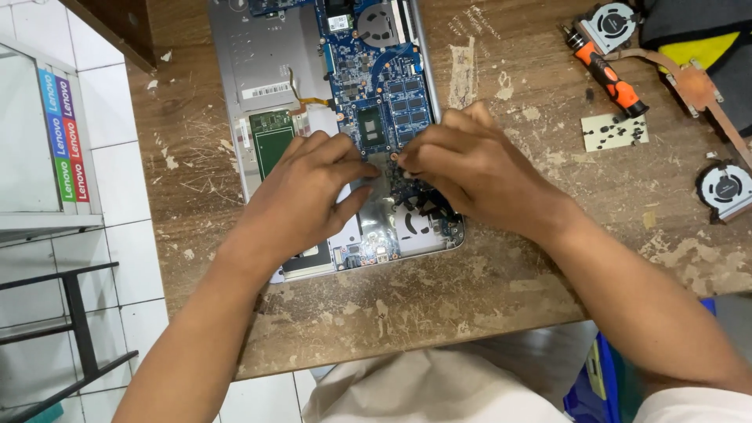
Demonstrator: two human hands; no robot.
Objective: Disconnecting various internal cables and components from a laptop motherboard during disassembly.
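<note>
The desk under me is worn brown wood, scratched and flecked with pale patches, and its near edge runs just above my lap. On it, toward the far left part, lies the opened laptop, bottom cover off, its silver shell reaching from the far edge down toward the near edge. The blue motherboard fills the right half of that shell, with a dark square chip near its middle and a small green board to its left.

My left hand rests over the lower part of the laptop, its grip narrow, thumb and forefinger pinched close at a small metallic piece on the board. My right hand comes in from the right, knuckles up, its fingertips bunched tight and meeting the left ones at the same spot. I cannot tell whether either hand truly holds the piece or only presses on it. Just below my right hand a black fan shows in the shell's near right corner.

Toward the desk's far right corner lie a loose fan joined to a copper heat pipe, and another loose fan at the right edge. An orange-and-black screwdriver lies slanted beside the pipe. Near it sits a pale card dotted with small dark screws.
</note>
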